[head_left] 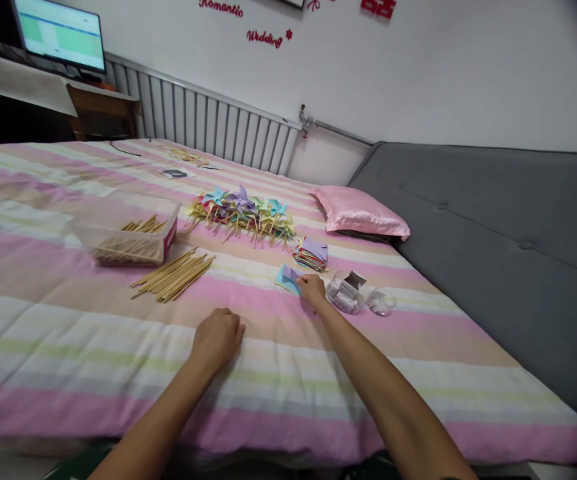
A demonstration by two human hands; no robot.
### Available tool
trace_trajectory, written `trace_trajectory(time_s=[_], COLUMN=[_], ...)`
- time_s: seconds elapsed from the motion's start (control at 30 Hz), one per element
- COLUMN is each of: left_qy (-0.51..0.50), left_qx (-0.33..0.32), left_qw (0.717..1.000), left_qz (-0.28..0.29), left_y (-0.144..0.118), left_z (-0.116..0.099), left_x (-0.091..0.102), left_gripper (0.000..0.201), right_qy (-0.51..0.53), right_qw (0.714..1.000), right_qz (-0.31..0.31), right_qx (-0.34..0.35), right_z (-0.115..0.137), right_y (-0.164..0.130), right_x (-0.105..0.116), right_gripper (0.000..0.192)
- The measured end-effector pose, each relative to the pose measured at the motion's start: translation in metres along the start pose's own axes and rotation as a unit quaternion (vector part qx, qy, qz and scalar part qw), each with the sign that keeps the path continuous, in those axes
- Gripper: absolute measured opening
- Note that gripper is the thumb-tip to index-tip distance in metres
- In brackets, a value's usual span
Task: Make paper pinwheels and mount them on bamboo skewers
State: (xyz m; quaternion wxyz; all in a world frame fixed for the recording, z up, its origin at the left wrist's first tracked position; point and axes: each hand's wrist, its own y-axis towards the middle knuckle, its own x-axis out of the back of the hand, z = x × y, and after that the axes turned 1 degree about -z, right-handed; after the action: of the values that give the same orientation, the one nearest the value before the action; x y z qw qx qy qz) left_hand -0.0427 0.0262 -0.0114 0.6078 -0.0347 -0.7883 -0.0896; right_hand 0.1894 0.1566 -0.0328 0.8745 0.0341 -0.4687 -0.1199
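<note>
My right hand is closed in a pinch on the edge of a purple paper sheet. The sheet lifts off a small pile of light blue paper lying on the bed. My left hand rests on the striped bedspread with its fingers curled in, and nothing shows in it. Just beyond the right hand stands a stack of coloured paper squares. To its right are a clear plastic container with small packets and its round clear lid.
Thin wooden sticks lie loose before a clear plastic box holding more sticks. Finished paper pinwheels are heaped mid-bed. A pink pillow sits by the grey padded headboard. A monitor stands at the far left.
</note>
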Motion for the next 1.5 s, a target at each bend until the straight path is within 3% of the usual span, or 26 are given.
trace_trajectory(time_s=[0.3,0.47,0.57,0.63,0.67,0.77,0.8,0.87,0.93,1.03,1.17,1.33,1.5], left_qy=[-0.014,-0.072,-0.194,-0.368,-0.473,-0.722,-0.762,-0.793,-0.789,-0.764,-0.734,-0.728,-0.714], left_qx=[0.006,0.022,0.045,0.091,0.121,0.187,0.187,0.178,0.166,0.146,0.145,0.176,0.172], left_qw=[1.000,0.997,0.979,0.924,0.872,0.662,0.612,0.570,0.575,0.606,0.639,0.645,0.656], left_qz=[0.006,-0.013,-0.050,-0.048,-0.027,0.076,0.098,0.121,0.138,0.167,0.178,0.153,0.176], left_y=[-0.001,0.000,0.002,0.002,0.002,-0.003,-0.005,-0.009,-0.014,-0.019,-0.023,-0.024,-0.027], left_z=[-0.001,0.002,0.001,-0.003,-0.007,-0.016,-0.019,-0.023,-0.026,-0.029,-0.033,-0.040,-0.047], left_x=[0.004,0.004,0.001,0.002,0.003,0.012,0.015,0.020,0.021,0.014,0.002,0.001,0.009], left_gripper=[0.027,0.026,0.028,0.037,0.044,0.059,0.061,0.061,0.052,0.032,0.034,0.031,0.027], right_qy=[0.048,0.110,0.153,0.180,0.214,0.262,0.270,0.280,0.298,0.343,0.382,0.420,0.382], right_qw=[0.996,0.986,0.977,0.968,0.954,0.935,0.934,0.937,0.937,0.928,0.915,0.900,0.910], right_qz=[-0.064,-0.123,-0.142,-0.147,-0.154,-0.143,-0.136,-0.106,-0.079,-0.041,-0.008,0.042,0.120], right_qx=[-0.036,-0.003,0.053,0.096,0.141,0.193,0.193,0.182,0.164,0.140,0.131,0.109,0.107], right_z=[-0.004,0.012,0.028,0.039,0.043,0.048,0.047,0.039,0.029,0.017,0.014,0.014,0.003], right_y=[0.003,-0.001,-0.024,-0.053,-0.070,-0.121,-0.136,-0.157,-0.167,-0.170,-0.170,-0.179,-0.182], right_x=[0.000,0.023,0.043,0.053,0.057,0.058,0.057,0.052,0.047,0.040,0.037,0.043,0.060], right_gripper=[0.025,0.031,0.033,0.030,0.027,0.023,0.024,0.027,0.030,0.031,0.029,0.024,0.022])
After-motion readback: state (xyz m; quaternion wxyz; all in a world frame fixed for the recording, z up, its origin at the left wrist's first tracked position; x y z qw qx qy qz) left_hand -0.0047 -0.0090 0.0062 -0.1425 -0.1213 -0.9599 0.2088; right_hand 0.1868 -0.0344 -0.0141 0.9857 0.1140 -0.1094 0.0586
